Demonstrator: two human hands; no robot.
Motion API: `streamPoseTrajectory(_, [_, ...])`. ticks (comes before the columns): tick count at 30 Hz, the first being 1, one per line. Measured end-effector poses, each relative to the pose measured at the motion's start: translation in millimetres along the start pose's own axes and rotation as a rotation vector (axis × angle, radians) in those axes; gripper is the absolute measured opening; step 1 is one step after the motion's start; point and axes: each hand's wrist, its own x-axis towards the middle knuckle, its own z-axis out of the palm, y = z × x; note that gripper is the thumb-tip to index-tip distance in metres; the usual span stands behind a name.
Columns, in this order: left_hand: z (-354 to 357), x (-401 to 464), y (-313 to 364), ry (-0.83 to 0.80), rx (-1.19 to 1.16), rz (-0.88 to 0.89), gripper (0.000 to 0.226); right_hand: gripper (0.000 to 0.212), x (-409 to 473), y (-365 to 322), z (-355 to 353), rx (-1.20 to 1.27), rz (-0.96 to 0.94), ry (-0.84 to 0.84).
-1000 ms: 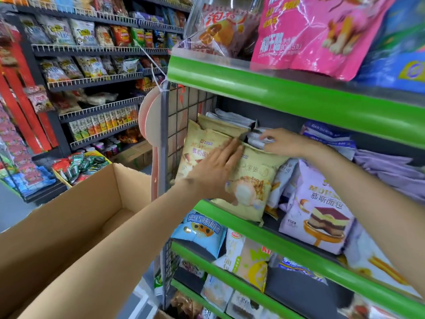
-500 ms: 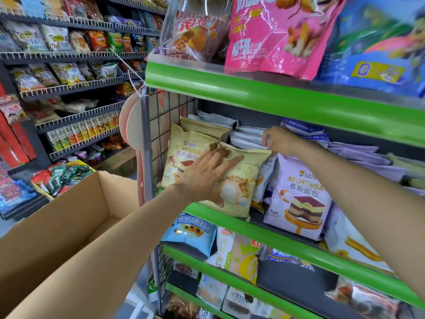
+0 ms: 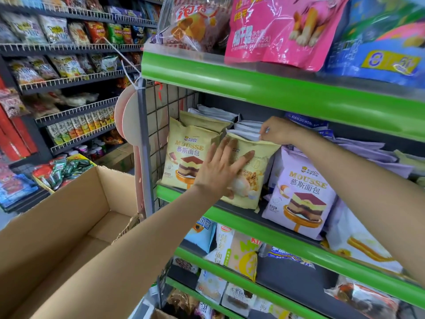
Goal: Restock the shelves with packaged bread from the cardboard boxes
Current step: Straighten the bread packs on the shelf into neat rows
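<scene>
A yellow bread bag stands at the front of the green-edged shelf. My left hand lies flat on its face with straight, spread fingers. My right hand pinches the bag's top edge, in front of a row of white bag tops. Another yellow mousse bread bag stands to its left, and a lilac mousse bread bag to its right. The open cardboard box is at the lower left, and the part of its inside that I see holds nothing.
A wire grid panel closes the shelf's left end. The shelf above carries pink and blue bags. Lower shelves hold more packets. Wire racks of snack bags line the aisle at the left.
The yellow bag has been pushed back and stood more upright on the shelf. My right hand has shifted from behind the bag to its top edge. The view has drifted left.
</scene>
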Motion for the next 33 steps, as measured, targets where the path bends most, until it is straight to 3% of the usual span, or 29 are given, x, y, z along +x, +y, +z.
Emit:
streamPoseTrajectory(4, [-2.1, -4.1, -4.9, 0.001, 0.093, -0.004, 0.118, 0.046, -10.8, 1.3, -6.6, -0.066, -0.016, -0.042])
streamPoseTrajectory(8, [-5.5, 3.0, -0.1, -0.025, 0.058, 0.029, 0.114, 0.053, -16.2, 6.5, -8.8, -0.064, -0.031, -0.184])
streamPoseTrajectory(12, [-1.1, 7.1, 5.1, -0.005, 0.045, 0.035, 0.115, 0.081, -27.6, 6.5, -2.6, -0.147, -0.048, -0.204])
streamPoseTrajectory(17, [0.4, 9.2, 6.2, 0.022, 0.061, 0.063, 0.118, 0.078, -33.8, 7.6, 10.6, -0.145, -0.046, -0.153])
streamPoseTrajectory(21, [1.7, 3.6, -4.7, 0.028, -0.005, 0.103, 0.123, 0.071, -35.5, 13.5, -6.9, 0.016, -0.017, -0.169])
streamPoseTrajectory(26, [-4.0, 1.9, -25.7, 0.058, -0.243, -0.174, 0.132, 0.073, -37.3, 5.9, -7.4, 0.228, 0.003, -0.166])
streamPoseTrajectory(30, [5.1, -5.2, -43.7, 0.001, -0.354, -0.376, 0.131, 0.093, -36.2, -8.8, 6.3, 0.062, -0.093, -0.173])
streamPoseTrajectory(33, [9.7, -3.2, -51.7, -0.055, -0.412, -0.325, 0.124, 0.102, -35.5, -17.2, 15.6, -0.052, -0.12, -0.167])
